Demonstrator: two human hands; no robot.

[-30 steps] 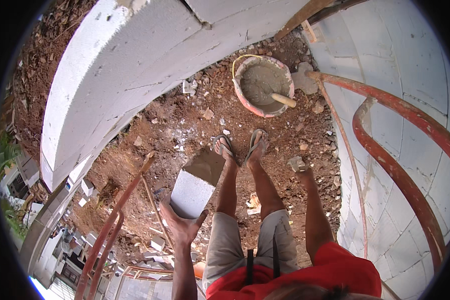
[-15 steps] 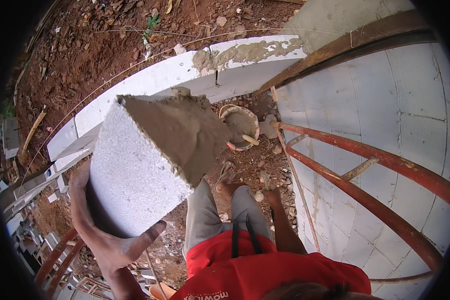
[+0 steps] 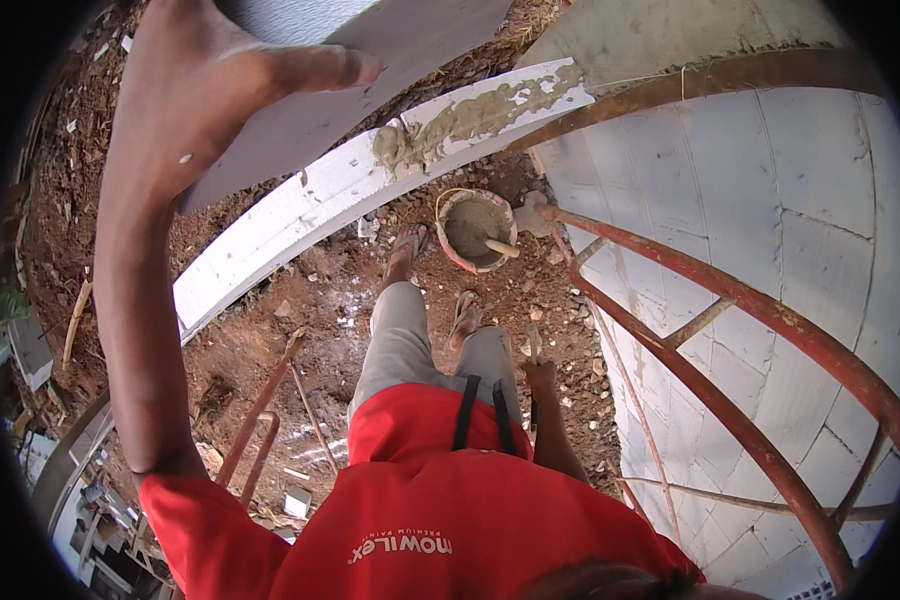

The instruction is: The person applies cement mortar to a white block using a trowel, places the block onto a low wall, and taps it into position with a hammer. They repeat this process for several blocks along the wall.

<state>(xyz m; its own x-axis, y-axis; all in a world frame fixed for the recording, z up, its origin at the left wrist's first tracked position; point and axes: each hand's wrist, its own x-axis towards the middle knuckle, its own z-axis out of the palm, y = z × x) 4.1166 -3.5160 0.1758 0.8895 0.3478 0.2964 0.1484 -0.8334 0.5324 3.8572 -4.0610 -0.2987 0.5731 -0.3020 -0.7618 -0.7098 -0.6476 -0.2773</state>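
My left hand (image 3: 205,95) grips a large white aerated concrete block (image 3: 300,140) at the upper left, thumb along one edge. The block is raised close to the view, over the low white block wall (image 3: 300,210), and its far part is cut off by the frame's edge. Its mortared face is out of sight now. Lumpy grey mortar (image 3: 470,120) covers the right part of the wall top. Down beside my right leg, my right hand (image 3: 541,378) is closed on a slim tool (image 3: 534,343), seen too small to name its kind.
A bucket of mortar (image 3: 476,230) with a wooden-handled tool in it stands by my feet. Red metal scaffold rails (image 3: 710,370) lean along the tall white block wall (image 3: 820,260) at right. A string runs above the low wall; stony red soil lies around.
My left hand has lifted the block up and away, toward the top left, and tilted it so its mortared face no longer shows. My right hand stays low with its tool.
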